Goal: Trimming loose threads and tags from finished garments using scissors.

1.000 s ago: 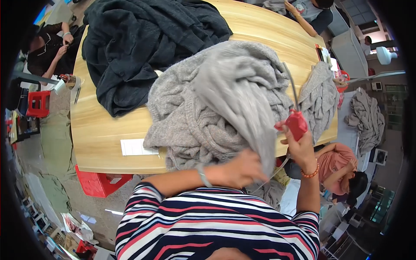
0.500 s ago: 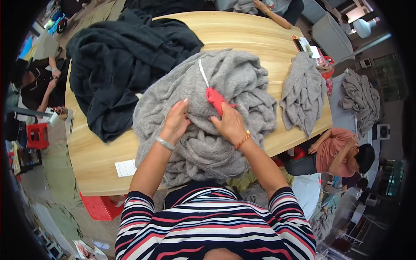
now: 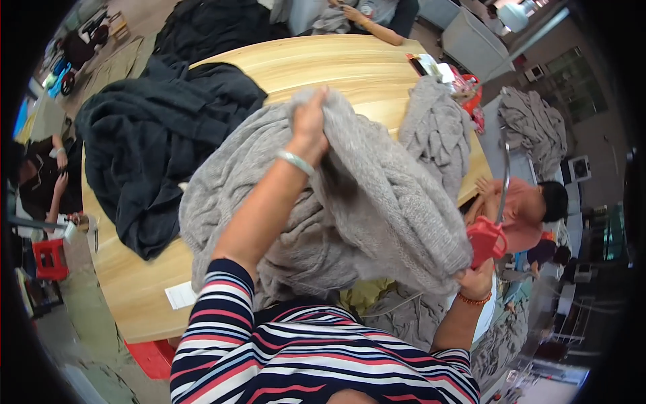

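Observation:
A large grey knitted sweater [image 3: 363, 195] is lifted off the wooden table [image 3: 336, 64] in front of me. My left hand [image 3: 309, 124] grips its upper edge, raised high over the table. My right hand [image 3: 474, 269] holds the sweater's lower right corner together with a red tool [image 3: 488, 236] that has a thin metal rod pointing up. My striped sleeves fill the bottom of the view.
A dark garment heap [image 3: 155, 141] covers the table's left half. A second grey knit [image 3: 437, 128] lies at the right edge. A person in a pink top [image 3: 525, 212] sits low at right. Another person's arms [image 3: 367, 23] rest at the far end. Red stool [image 3: 50, 259] at left.
The sweater lay flat under both my hands; now my left hand has pulled its edge up high, and my right hand with the red tool has swung down to the right.

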`<state>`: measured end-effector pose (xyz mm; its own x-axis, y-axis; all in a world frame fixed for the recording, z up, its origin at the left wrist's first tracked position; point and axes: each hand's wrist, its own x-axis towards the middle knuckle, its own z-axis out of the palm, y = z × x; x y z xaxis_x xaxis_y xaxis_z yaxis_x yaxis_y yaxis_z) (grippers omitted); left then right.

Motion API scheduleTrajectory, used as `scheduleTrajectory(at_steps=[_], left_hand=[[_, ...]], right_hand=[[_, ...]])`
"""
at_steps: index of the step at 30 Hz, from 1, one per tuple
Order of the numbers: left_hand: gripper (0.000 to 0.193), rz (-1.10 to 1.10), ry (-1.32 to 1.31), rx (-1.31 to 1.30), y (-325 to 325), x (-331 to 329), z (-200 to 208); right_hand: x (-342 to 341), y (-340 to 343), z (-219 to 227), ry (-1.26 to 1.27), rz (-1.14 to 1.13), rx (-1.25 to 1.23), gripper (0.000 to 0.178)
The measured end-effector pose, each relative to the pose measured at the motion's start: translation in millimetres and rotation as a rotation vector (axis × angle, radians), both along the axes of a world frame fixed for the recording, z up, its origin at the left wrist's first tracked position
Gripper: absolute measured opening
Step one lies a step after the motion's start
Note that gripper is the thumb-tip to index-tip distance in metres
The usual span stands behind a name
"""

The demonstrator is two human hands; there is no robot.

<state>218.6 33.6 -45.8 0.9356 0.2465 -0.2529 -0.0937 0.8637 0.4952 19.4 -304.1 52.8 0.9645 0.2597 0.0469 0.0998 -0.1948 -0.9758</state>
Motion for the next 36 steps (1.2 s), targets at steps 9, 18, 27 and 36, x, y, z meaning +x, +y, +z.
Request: scheduleTrajectory(at_steps=[9,18,27,36], left_hand=[[0.026,-0.072,-0.796,0.889,13.5,-34.3,184.7],[0.040,-1.578,-0.167,1.639,55.5,-204.2,11.1],[0.047,-0.987,0.324,0.467,9.0,-279.9,-67.8],[0.024,-0.488,0.401,0.142,-11.3,-268.3,-34.4]], right_hand=[[-1.7,49.7,-0.5,0.159,0.422,-0.176,0.055],[2.2,36.4,-29.9,0.317,0.290,0.047,0.023],[91.6,146.5,-83.2,0.079,0.147,-0.680,0.053],[126.5,164.3,-164.8,0.075,0.329,-0.610,0.030]])
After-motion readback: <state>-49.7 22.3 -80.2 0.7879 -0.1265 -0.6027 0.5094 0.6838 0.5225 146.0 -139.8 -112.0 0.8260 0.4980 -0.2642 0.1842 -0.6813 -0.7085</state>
